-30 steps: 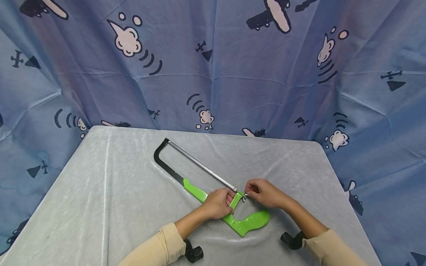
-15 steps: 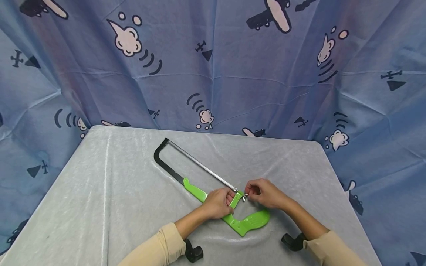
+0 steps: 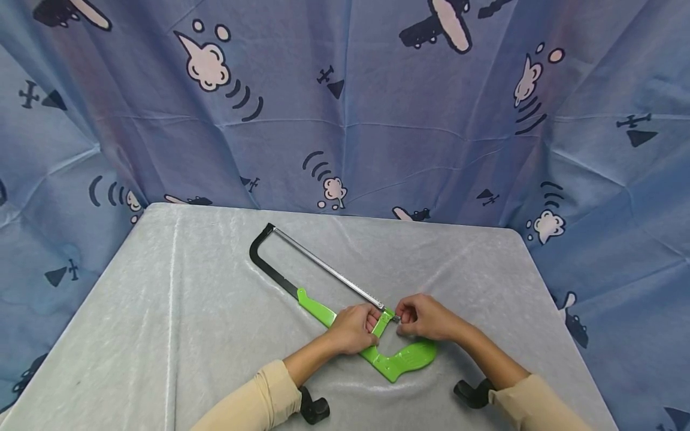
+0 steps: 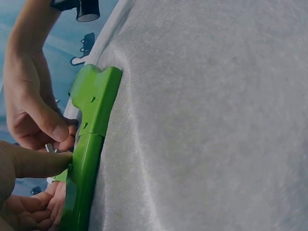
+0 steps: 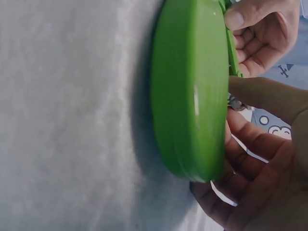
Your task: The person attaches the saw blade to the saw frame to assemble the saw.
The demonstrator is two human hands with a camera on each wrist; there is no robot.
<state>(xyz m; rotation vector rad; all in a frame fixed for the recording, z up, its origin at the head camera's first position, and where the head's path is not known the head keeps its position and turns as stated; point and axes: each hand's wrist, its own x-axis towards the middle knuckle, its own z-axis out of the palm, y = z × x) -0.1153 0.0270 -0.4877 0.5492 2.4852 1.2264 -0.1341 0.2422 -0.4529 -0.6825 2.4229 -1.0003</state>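
A hacksaw with a green handle (image 3: pixel 412 358), black front frame (image 3: pixel 275 274) and silver blade (image 3: pixel 329 269) lies diagonally on the table. The left hand (image 3: pixel 353 329) grips its green frame just behind the blade's near end, thumb on the green post. At that post, the right hand (image 3: pixel 428 317) has thumb and forefinger around a small metal wing nut (image 3: pixel 397 319), partly hidden by the fingers. In the right wrist view the nut (image 5: pixel 236 103) shows between thumb and forefinger, beside the green handle (image 5: pixel 192 96). The left wrist view shows the green frame (image 4: pixel 89 159) by the left thumb.
A light grey cloth covers the table (image 3: pixel 215 359). Behind and at both sides hangs a blue curtain (image 3: pixel 377 149) with printed planes and clouds. Black wrist devices sit below the left wrist (image 3: pixel 314 409) and the right wrist (image 3: pixel 472 394).
The right thumb has moved down, away from the forefinger, and the wing nut is more covered by the fingers. The left hand and hacksaw have stayed in place.
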